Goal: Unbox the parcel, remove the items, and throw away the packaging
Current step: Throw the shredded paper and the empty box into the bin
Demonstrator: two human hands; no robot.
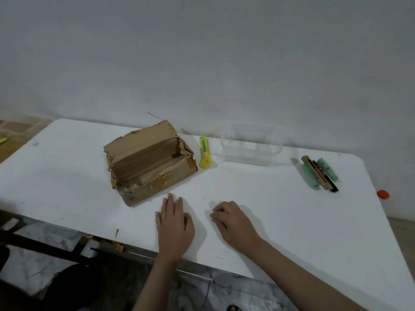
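Note:
A torn brown cardboard box (148, 162) sits open on the white table (269, 216), flaps ragged with tape scraps; its inside looks empty. My left hand (174, 223) lies flat on the table just in front of the box, fingers apart, holding nothing. To its right, my right hand (233, 221) rests with fingers curled, nothing visible in it. A yellow-green box cutter (205, 152) lies right of the box. A bundle of small items (320, 172), green tubes and dark flat sticks, lies at the far right.
A clear plastic container (250, 145) stands at the back against the wall. A red cap (382, 194) sits at the table's right edge. Cardboard scraps (110, 244) lie below the front edge, beside a dark frame and marbled floor.

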